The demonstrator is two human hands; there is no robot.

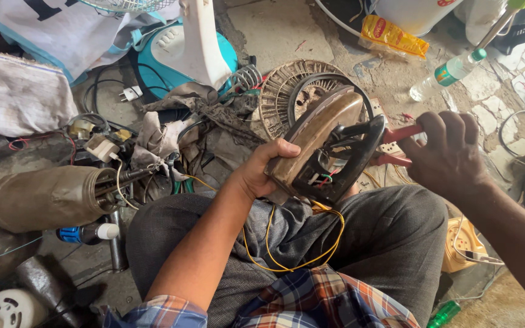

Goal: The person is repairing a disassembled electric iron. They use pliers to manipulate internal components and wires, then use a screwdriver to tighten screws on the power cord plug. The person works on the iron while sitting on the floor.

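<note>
My left hand [265,167] grips an old clothes iron [323,136] with a worn brown body and a black handle, held tilted above my lap. Its rear end is open and coloured wires show inside. My right hand [448,155] is closed on the red handles of a pair of pliers [396,146], whose jaws reach in under the iron's black handle. A thin yellow wire [293,243] loops from the iron down over my grey trousers.
A teal and white fan base [183,51] stands at the back. A round fan grille [281,91] lies behind the iron. Rags, cables and a metal cylinder [50,197] crowd the left. A plastic bottle [448,73] and yellow packet [393,36] lie at the back right.
</note>
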